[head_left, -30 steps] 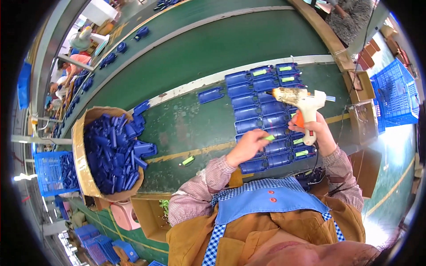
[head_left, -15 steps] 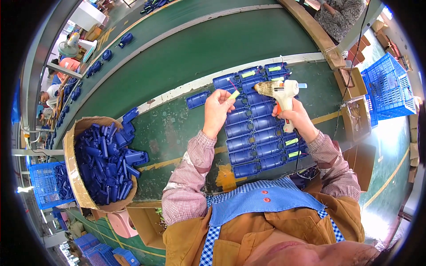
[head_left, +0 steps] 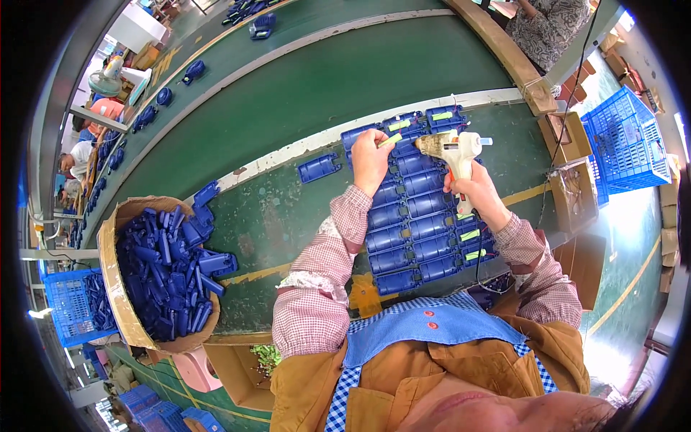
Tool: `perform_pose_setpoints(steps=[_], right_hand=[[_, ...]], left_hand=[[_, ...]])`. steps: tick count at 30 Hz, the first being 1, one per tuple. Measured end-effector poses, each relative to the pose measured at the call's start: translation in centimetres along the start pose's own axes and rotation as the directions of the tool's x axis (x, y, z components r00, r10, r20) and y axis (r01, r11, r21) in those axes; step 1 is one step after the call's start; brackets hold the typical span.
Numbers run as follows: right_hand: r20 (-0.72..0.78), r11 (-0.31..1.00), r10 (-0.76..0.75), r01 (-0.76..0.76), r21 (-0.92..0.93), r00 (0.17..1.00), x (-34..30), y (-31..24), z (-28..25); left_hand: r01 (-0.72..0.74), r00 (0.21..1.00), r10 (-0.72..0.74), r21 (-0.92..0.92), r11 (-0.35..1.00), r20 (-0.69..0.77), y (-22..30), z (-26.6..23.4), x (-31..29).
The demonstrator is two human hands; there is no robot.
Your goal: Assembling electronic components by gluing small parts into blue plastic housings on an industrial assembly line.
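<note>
My left hand [head_left: 369, 162] pinches a small light-green battery pack [head_left: 391, 140] over the top-left part of a grid of blue plastic housings [head_left: 426, 225]. In my right hand [head_left: 481, 196] is a hot glue gun [head_left: 455, 149], white with a stained nozzle pointing left toward the battery pack, a small gap apart. A bluish glue stick pokes from its back. Light-green packs lie in several housings along the grid's top row and right column. One single blue housing [head_left: 319, 168] rests left of the grid, apart from it. My fingers hide part of the upper-left housings.
A round-sided cardboard box [head_left: 109, 277] heaped with blue parts stands at the left. Beyond the bench runs a green conveyor belt [head_left: 324, 90]. Blue crates [head_left: 628, 144] and small cardboard boxes [head_left: 576, 189] are at the right. Another person [head_left: 548, 32] is at the top right.
My left hand has moved slightly up and right with the battery pack, closer to the glue gun's nozzle. The right hand has barely moved. Blue items on the far line have shifted.
</note>
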State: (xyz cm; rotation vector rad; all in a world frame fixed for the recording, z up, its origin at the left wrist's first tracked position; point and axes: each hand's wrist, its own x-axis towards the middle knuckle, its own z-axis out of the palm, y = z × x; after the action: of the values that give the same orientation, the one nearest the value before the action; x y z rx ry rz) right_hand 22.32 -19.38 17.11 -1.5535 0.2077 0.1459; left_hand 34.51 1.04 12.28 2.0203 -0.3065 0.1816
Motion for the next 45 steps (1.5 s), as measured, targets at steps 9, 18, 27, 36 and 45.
perform_pose_setpoints(steps=[9,18,27,36,45], right_hand=[[-0.008,0.999,0.046,-0.046,0.005,0.999,-1.3,-0.5,-0.2],[-0.065,0.999,-0.022,0.019,-0.051,0.998,-0.8,-0.4,0.2],[-0.107,0.995,-0.039,0.029,-0.092,0.993,-0.4,0.2,0.2],[-0.068,0.999,0.01,-0.013,-0.046,0.998,-1.3,0.2,0.5],[0.001,0.993,-0.05,0.05,-0.106,0.999,-0.8,-0.5,0.5]], left_hand=[[-0.192,0.981,0.189,0.241,0.951,0.038,-0.4,3.1,0.2],[-0.215,0.976,0.21,0.327,0.92,0.053,-0.6,3.6,0.2],[-0.202,0.979,0.185,0.332,0.922,0.081,0.0,3.4,0.4],[-0.118,0.991,0.124,0.136,0.984,-0.042,1.9,-3.8,0.0],[0.194,0.977,-0.173,0.196,0.961,-0.123,0.4,-21.3,-10.4]])
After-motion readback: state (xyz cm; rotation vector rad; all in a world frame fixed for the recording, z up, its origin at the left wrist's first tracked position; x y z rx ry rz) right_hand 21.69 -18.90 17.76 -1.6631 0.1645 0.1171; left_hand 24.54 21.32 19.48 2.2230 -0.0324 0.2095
